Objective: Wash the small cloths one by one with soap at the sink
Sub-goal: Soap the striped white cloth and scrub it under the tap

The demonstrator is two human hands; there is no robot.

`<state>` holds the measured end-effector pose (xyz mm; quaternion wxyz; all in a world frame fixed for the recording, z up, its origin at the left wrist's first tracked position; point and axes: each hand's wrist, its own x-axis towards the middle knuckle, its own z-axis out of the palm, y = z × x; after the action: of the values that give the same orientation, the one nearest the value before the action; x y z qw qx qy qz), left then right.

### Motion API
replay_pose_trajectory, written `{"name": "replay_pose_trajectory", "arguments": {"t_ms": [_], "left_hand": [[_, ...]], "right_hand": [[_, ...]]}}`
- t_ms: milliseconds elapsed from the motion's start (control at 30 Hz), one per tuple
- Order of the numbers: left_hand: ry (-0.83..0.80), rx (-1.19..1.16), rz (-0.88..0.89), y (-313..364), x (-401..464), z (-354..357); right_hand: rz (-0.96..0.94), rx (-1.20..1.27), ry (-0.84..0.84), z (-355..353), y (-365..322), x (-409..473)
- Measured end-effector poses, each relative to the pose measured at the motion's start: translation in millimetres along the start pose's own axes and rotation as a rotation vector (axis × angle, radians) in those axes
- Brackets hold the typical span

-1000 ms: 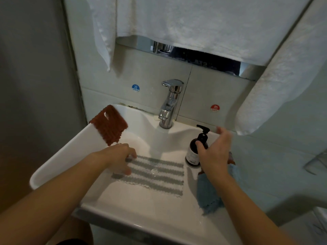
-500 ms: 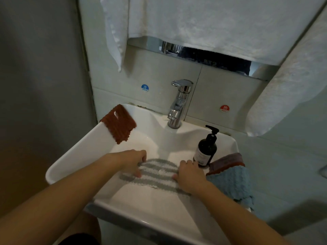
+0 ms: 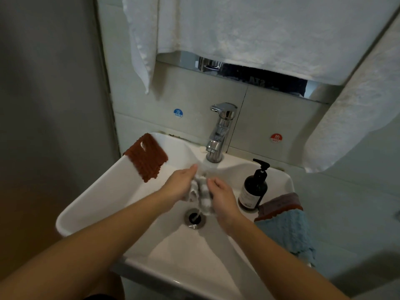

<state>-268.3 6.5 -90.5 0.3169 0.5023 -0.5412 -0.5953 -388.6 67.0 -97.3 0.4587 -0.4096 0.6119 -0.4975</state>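
A second ago the grey-and-white striped cloth (image 3: 200, 194) lay spread flat over the bottom of the white ceramic sink (image 3: 104, 191), pinned by the left hand (image 3: 180, 185) alone while the right hand (image 3: 220, 197) hovered at the dark pump bottle by the right rim. Now both hands have lifted it — bunched into a wad and gripped between them under the chrome tap. The round metal drain (image 3: 194, 218), covered before, lies bare — a thin trickle runs into it.

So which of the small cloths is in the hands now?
The grey-and-white striped cloth, bunched between both hands over the drain. The brown cloth and the blue cloth lie on the sink's rim.
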Motion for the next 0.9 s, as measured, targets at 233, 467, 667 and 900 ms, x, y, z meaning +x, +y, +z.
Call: {"name": "replay_pose_trajectory", "arguments": {"t_ms": [233, 467, 667, 900], "left_hand": [[0.313, 0.199, 0.367, 1.1, -5.0, 26.6], [0.162, 0.157, 0.503, 7.4, -23.9, 33.1], [0.34, 0.194, 0.457, 13.1, -13.7, 24.4], [0.24, 0.031, 0.342, 10.1, -16.9, 36.9]], "right_hand": [[-0.147, -0.036, 0.328, 25.3, -9.5, -1.0], [-0.185, 0.079, 0.47, 16.4, -25.8, 12.4], [-0.218, -0.046, 0.223, 25.8, -7.5, -9.2], [-0.245, -0.081, 0.257, 14.8, -14.7, 2.2]]}}
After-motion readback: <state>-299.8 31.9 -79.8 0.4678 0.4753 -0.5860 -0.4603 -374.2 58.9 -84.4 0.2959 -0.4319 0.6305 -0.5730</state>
